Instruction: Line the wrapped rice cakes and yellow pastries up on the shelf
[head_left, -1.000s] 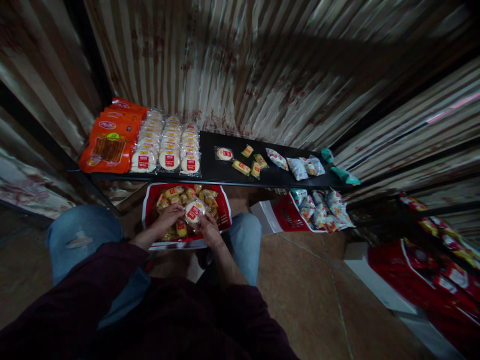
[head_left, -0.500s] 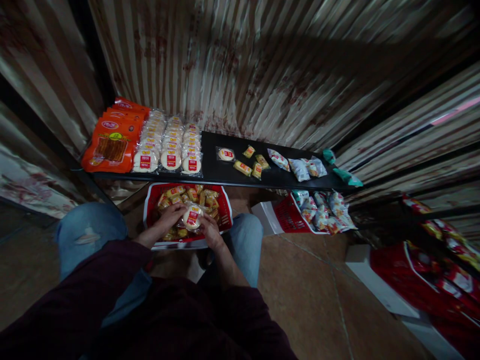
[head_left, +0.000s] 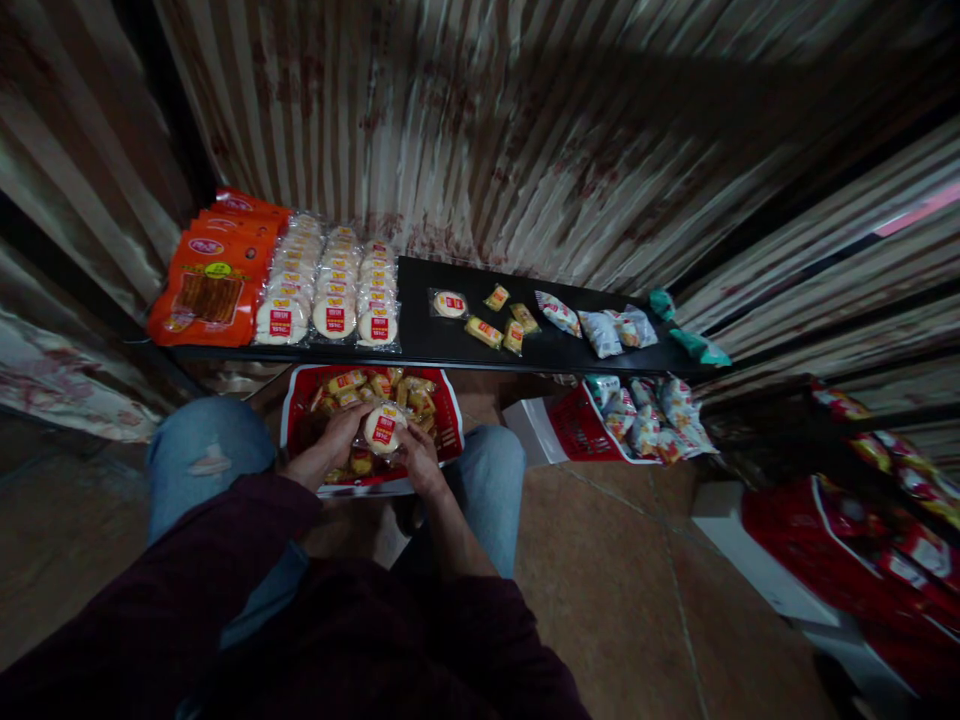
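Note:
Both my hands hold a round pale cake in a clear wrapper with a red label (head_left: 383, 429), just above a red basket (head_left: 447, 418) between my knees. My left hand (head_left: 339, 436) grips its left edge and my right hand (head_left: 417, 452) its right edge, fingers closed on the wrapper. The basket is filled with small yellow snack packets (head_left: 375, 385). Beyond it a low black shelf (head_left: 435, 340) carries three rows of the same round cakes (head_left: 334, 290).
Orange snack bags (head_left: 212, 280) lie at the shelf's left end. One single cake (head_left: 448, 304), a few yellow packets (head_left: 501, 322) and white bags (head_left: 607, 330) lie further right. A second red basket of bags (head_left: 637, 425) and red crates (head_left: 825, 540) stand on the tiled floor at right.
The cake stays in both hands over the basket, with only a small shift. The camera view has drifted slightly.

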